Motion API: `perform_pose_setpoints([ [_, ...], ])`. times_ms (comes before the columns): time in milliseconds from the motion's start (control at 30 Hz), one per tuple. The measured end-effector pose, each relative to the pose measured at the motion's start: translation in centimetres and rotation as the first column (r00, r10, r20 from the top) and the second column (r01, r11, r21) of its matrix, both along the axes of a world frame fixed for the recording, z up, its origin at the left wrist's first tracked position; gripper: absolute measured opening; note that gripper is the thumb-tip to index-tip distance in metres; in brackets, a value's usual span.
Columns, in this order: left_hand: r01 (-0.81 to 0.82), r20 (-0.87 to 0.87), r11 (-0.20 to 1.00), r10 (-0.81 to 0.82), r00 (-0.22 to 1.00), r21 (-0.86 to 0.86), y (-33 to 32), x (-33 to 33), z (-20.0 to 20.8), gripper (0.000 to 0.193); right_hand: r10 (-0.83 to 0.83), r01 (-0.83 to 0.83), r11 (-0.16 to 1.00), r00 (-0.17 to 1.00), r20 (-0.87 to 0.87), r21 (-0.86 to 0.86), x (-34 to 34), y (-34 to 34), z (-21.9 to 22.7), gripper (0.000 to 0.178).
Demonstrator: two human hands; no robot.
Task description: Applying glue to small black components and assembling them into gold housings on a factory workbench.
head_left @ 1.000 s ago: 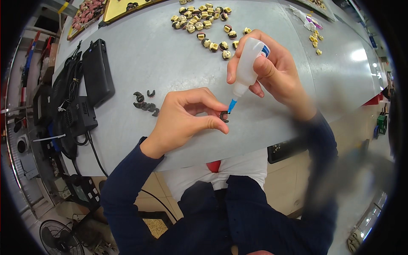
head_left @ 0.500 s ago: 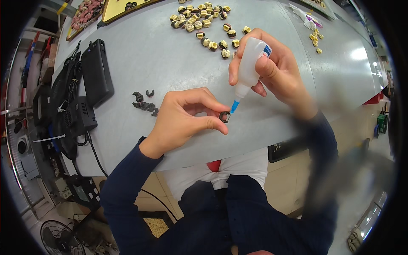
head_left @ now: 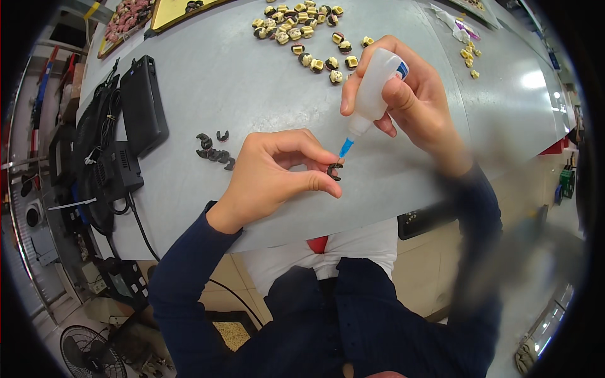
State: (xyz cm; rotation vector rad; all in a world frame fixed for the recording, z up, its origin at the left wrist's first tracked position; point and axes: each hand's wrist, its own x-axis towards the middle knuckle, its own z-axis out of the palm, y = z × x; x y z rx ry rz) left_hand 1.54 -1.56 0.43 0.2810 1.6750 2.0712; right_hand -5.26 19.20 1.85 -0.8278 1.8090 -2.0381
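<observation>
bottle (head_left: 377, 82), translucent, tipped in right hand (head_left: 421, 94); tray (head_left: 103, 51) holding pink pieces (head_left: 130, 20).

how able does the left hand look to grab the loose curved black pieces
Probably not freely: the loose curved black pieces lie nearby, uncovered, but the left hand pinches a small black C-shaped piece.

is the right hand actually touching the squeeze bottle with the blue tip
Touching. The head view shows the right hand gripping the squeeze bottle, its thumb pressed against one side and its index finger along the other.
</observation>
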Motion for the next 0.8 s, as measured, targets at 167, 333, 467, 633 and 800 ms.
perform_pose_setpoints([
  [167,0.007,-0.019,1.0,-0.007,1.0,-0.005,-0.2,0.0,0.1,0.017,-0.004,0.004,1.0,1.0,-0.01,0.017,-0.1,0.0,0.0,0.054],
  [333,0.01,-0.023,1.0,-0.01,1.0,-0.01,-0.1,-0.1,0.2,0.018,0.011,-0.011,1.0,1.0,-0.009,-0.01,-0.1,0.4,0.1,0.046],
  [467,-0.012,-0.014,1.0,0.012,1.0,-0.014,-0.1,0.0,0.0,0.026,0.028,-0.03,0.999,0.999,-0.047,-0.045,-0.3,0.4,-0.3,0.038],
  [633,0.003,0.022,1.0,-0.003,1.0,0.015,-0.2,-0.2,0.5,0.02,-0.041,0.041,0.999,0.999,0.019,-0.01,-0.8,1.2,0.6,0.053],
  [800,-0.014,-0.035,1.0,0.014,0.999,-0.009,-0.4,-0.2,0.2,0.019,-0.305,0.36,0.884,0.928,0.214,-0.3,-3.3,2.9,1.2,0.03],
])
